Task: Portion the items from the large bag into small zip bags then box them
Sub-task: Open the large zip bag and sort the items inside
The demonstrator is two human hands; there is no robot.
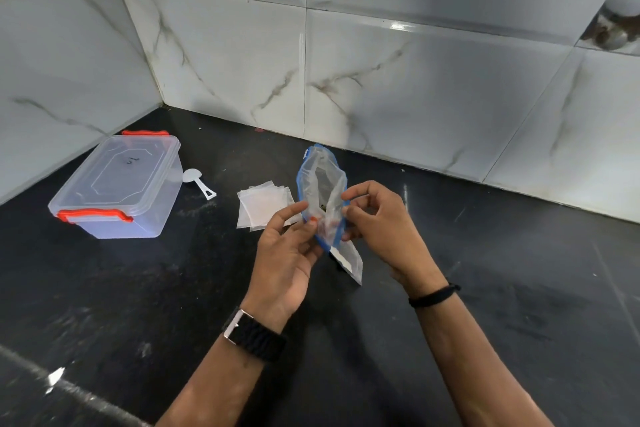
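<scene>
A large clear bag with a blue zip rim (322,184) stands in the middle of the black counter, its mouth spread apart. My left hand (287,253) pinches its near left edge, and my right hand (381,229) pinches its near right edge. Something small and dark lies inside it. A small clear zip bag (349,262) hangs below the large one, between my hands. Several small zip bags (261,208) lie stacked flat just left of the large bag. A clear plastic box with orange clips (117,184) sits lidded at the left.
A white plastic scoop (199,180) lies between the box and the stack of bags. White marble-look tiled walls (381,62) meet in a corner behind the black counter (519,270). White specks lie near the counter's front left edge.
</scene>
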